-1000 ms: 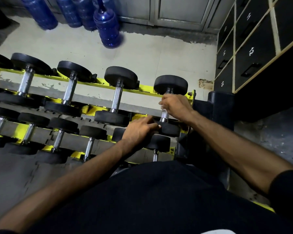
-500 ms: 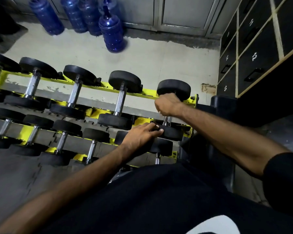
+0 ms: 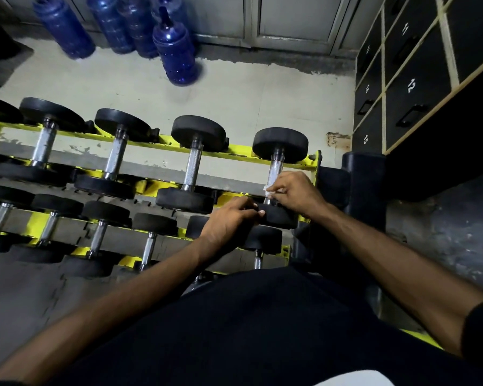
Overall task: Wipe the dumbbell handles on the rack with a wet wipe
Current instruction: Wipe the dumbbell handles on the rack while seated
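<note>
A small white wipe (image 3: 268, 192) sits against the near end of the steel handle (image 3: 275, 168) of the rightmost dumbbell (image 3: 280, 144) on the far tier of the rack (image 3: 314, 162). The right hand (image 3: 297, 192) grasps the wipe, its fingers curled round the cloth and the bar just beyond the dumbbell's near head. The left hand (image 3: 229, 222) rests on that near head with fingers loosely extended and gripping nothing, its palm over the far head of a smaller dumbbell (image 3: 262, 239) on the near tier.

The yellow rack runs left to right across the scene. More dumbbells lie to the left on the far tier, their bare handles pointing near to far, and a row of smaller ones fills the near tier. Beyond the rack, blue water bottles (image 3: 176, 51) stand on the pale floor (image 3: 262, 101) against grey cabinet doors (image 3: 290, 18). Black numbered lockers (image 3: 413, 87) line the right side. The person's dark shirt (image 3: 248, 330) fills the near edge, both bare forearms reaching forward over it.
</note>
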### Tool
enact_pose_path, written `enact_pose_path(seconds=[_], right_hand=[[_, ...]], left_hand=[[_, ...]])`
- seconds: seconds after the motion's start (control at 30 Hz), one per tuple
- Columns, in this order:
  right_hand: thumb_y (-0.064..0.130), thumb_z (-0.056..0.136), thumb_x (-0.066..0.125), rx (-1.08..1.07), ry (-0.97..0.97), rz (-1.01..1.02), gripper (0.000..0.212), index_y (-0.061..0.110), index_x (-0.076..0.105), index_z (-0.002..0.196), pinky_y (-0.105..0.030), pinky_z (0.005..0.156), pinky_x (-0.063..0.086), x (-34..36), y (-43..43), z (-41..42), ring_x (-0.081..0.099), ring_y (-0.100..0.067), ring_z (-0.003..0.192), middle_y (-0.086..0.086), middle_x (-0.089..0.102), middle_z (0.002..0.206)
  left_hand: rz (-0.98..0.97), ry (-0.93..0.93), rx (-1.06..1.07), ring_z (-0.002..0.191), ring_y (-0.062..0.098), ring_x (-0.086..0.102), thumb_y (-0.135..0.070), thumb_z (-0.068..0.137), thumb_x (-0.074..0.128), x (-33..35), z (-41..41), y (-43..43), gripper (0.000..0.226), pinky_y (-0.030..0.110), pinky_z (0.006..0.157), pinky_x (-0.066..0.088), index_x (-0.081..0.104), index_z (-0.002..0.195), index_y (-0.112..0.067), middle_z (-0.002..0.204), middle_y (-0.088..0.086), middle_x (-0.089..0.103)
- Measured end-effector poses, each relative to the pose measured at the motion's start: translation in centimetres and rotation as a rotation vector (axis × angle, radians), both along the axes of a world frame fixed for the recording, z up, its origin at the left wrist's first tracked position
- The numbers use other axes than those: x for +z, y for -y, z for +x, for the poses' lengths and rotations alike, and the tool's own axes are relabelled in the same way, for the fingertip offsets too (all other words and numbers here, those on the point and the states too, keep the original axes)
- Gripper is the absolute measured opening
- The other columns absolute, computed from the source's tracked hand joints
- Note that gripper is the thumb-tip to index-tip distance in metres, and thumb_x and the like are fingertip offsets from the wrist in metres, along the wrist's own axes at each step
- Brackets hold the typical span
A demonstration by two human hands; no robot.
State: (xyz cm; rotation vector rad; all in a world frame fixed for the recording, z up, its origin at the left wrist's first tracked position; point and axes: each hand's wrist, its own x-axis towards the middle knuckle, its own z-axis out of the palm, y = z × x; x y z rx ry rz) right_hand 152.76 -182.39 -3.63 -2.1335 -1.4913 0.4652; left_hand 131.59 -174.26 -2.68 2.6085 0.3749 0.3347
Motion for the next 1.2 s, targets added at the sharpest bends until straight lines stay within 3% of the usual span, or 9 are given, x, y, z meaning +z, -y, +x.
enact_pose_path(seconds=[0.2,0.3,0.4,0.53,0.7,0.83,1.07,1.13,1.2], right_hand=[[0.009,0.086,0.074,-0.627,-0.421,0.164,0.005,0.008,0.074,0.091,-0.028,0.065,0.059,-0.6,-0.7,1.0,0.07,-0.014,0.072,-0.004,0.074,0.087],[-0.001,0.087,0.07,-0.741,-0.827,0.036,0.005,0.004,0.067,0.086,-0.023,0.05,0.057,-0.9,0.2,0.1,0.068,-0.021,0.066,-0.016,0.07,0.087],[-0.006,0.086,0.069,-0.781,-1.026,-0.05,0.013,-0.004,0.069,0.098,-0.026,0.053,0.06,-0.5,0.7,0.3,0.068,-0.021,0.07,-0.014,0.068,0.089],[-0.013,0.086,0.064,-0.973,-1.156,0.211,0.025,-0.002,0.068,0.109,-0.027,0.066,0.061,0.0,-2.3,1.0,0.07,-0.024,0.086,-0.01,0.067,0.094],[-0.014,0.082,0.068,-0.939,-1.084,0.185,0.027,-0.005,0.068,0.107,-0.023,0.065,0.06,-0.4,-2.0,0.5,0.068,-0.019,0.075,-0.012,0.07,0.092],[-0.013,0.078,0.073,-0.819,-1.044,0.016,0.018,-0.002,0.071,0.093,-0.025,0.06,0.061,-0.8,0.2,0.4,0.07,-0.021,0.068,-0.018,0.072,0.091],[-0.015,0.085,0.061,-1.113,-1.215,0.334,0.028,0.007,0.069,0.102,-0.021,0.047,0.053,-1.6,-4.7,1.7,0.068,-0.017,0.073,-0.014,0.073,0.1],[-0.011,0.084,0.066,-1.129,-1.159,0.338,0.024,0.006,0.071,0.1,-0.019,0.046,0.05,-1.8,-4.4,1.2,0.064,-0.014,0.065,-0.014,0.074,0.096],[-0.008,0.08,0.073,-1.04,-0.957,0.325,0.018,0.004,0.074,0.094,-0.019,0.056,0.054,-2.1,-3.2,0.6,0.064,-0.012,0.067,-0.014,0.074,0.094]], left_hand=[[-0.1,-0.011,0.0,0.107,0.025,0.059,-0.021,0.095,0.065,0.2,0.0,-0.1,0.021,0.041,0.082,0.055,0.071,0.113,-0.012,0.117,0.01,0.06],[-0.021,0.046,-0.059,0.103,0.025,0.062,-0.01,0.087,0.075,0.1,0.0,0.0,0.027,0.038,0.075,0.058,0.073,0.114,-0.013,0.112,0.01,0.063],[0.024,0.044,-0.021,0.1,0.026,0.063,-0.008,0.086,0.075,-0.5,0.2,0.0,0.024,0.034,0.08,0.058,0.073,0.11,-0.009,0.108,0.009,0.063],[-0.318,-0.001,0.186,0.097,0.034,0.061,0.001,0.089,0.064,0.2,1.2,-0.1,0.033,0.053,0.098,0.05,0.054,0.119,0.011,0.098,0.01,0.063],[-0.116,0.028,0.006,0.097,0.019,0.06,-0.01,0.091,0.069,0.0,0.7,0.1,0.012,0.014,0.077,0.056,0.074,0.098,-0.001,0.107,0.012,0.057],[-0.187,0.077,0.01,0.095,0.021,0.06,-0.017,0.092,0.066,-0.2,0.7,0.2,0.017,0.026,0.071,0.061,0.074,0.095,-0.002,0.105,0.011,0.055],[-0.173,0.032,0.031,0.089,0.023,0.059,-0.002,0.086,0.072,-0.4,0.9,0.0,0.005,0.042,0.069,0.056,0.073,0.086,-0.008,0.099,0.006,0.056],[-0.223,0.034,0.068,0.089,0.028,0.061,0.001,0.085,0.071,-0.4,1.2,-0.4,0.013,0.048,0.07,0.057,0.069,0.082,-0.011,0.099,0.004,0.055],[-0.233,0.031,0.057,0.088,0.025,0.061,0.003,0.084,0.073,-0.4,1.4,-0.6,0.013,0.037,0.072,0.06,0.071,0.085,-0.01,0.099,0.002,0.054]])
